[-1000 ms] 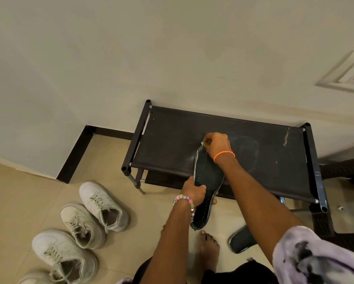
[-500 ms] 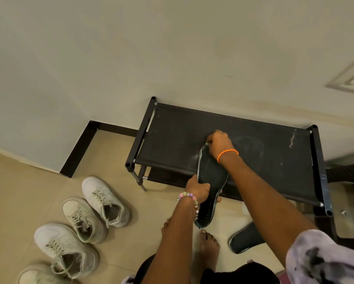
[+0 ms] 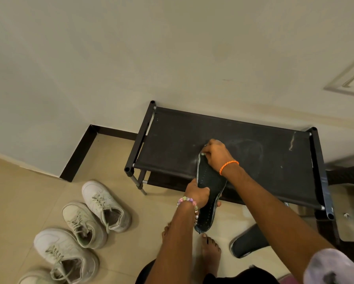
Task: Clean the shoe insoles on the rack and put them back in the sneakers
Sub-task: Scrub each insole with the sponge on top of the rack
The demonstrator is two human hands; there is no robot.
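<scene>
A black perforated insole [image 3: 210,189] leans over the front edge of the black shoe rack [image 3: 172,136]. My left hand [image 3: 197,193] grips its left edge near the middle. My right hand [image 3: 216,155] is curled over the insole's toe end on the rack top; what it holds is hidden, apart from a pale bit at its fingertips. A second dark insole [image 3: 247,243] lies on the floor to the right of my bare feet [image 3: 210,253]. Several white sneakers [image 3: 105,204] stand on the tiles to the left.
The rack stands against a cream wall, with a dark skirting corner [image 3: 79,152] to its left. A dusty shoe-shaped mark [image 3: 248,152] shows on the rack top right of my hands. A dark object [image 3: 346,175] sits beyond the rack's right end.
The camera view has shifted slightly. My right hand has moved a little on the toe end of the insole; my left hand keeps its grip at the same place.
</scene>
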